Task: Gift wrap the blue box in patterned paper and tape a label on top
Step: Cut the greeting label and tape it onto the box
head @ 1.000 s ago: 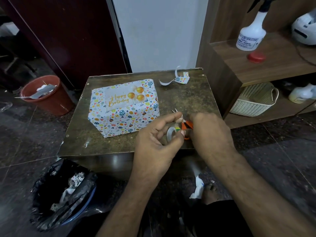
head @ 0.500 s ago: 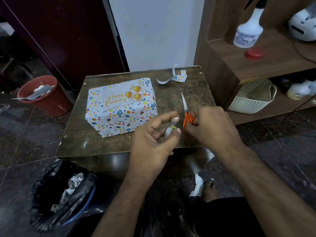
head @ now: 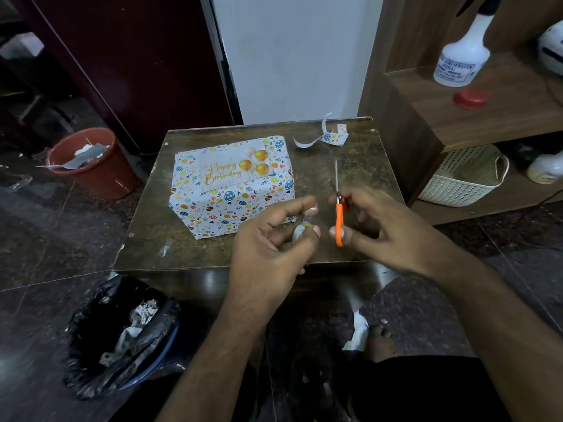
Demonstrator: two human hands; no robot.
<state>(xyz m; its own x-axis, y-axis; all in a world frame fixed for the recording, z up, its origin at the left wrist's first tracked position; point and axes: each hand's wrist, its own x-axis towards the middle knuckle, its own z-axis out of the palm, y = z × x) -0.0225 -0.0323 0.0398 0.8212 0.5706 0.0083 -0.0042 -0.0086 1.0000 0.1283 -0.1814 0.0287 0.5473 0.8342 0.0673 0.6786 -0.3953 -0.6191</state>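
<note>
The box point(head: 231, 202), wrapped in patterned paper, sits on the small brown table point(head: 152, 239) with a "Happy Birthday" label point(head: 234, 172) lying on its top. Just in front of its near right corner, my left hand point(head: 271, 239) holds a small tape roll point(head: 300, 231) between thumb and fingers. My right hand point(head: 387, 229) grips orange-handled scissors point(head: 339, 220), blades pointing away from me. The two hands are a short gap apart above the table's front edge.
Paper scraps point(head: 330, 137) lie at the table's far right. A red bucket point(head: 91, 169) stands to the left, a black-bagged bin point(head: 122, 336) near left. A wooden shelf on the right carries a spray bottle point(head: 460, 62), a red lid point(head: 470, 99) and a white basket point(head: 463, 178).
My right hand has lifted the scissors off the table and turned them upright, blades pointing away. The hands have drawn slightly apart; the left still holds the tape roll.
</note>
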